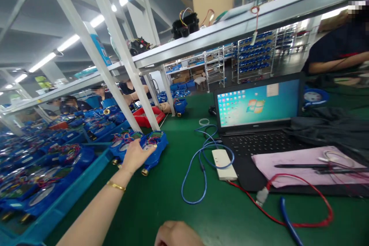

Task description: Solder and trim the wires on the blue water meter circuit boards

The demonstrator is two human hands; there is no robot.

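Note:
My left hand (136, 155) reaches across the green bench to a small group of blue water meters with brass pipe ends and loose coloured wires. Its thumb lies over the face of the right-hand water meter (157, 152), and the other fingers curl down at its left side, partly hidden. Another blue water meter (117, 144) sits just left of the hand. At the bottom edge, my right hand (178, 234) is curled closed above the bench; its fingertips and anything inside them are out of sight.
Blue crates (57, 203) full of meters line the left. To the right stand a laptop (259, 107), a white box (223, 163) with blue and red cables, and a pink cloth (305, 165) with pens. A shelf (201, 44) crosses overhead on metal posts. Several people sit nearby.

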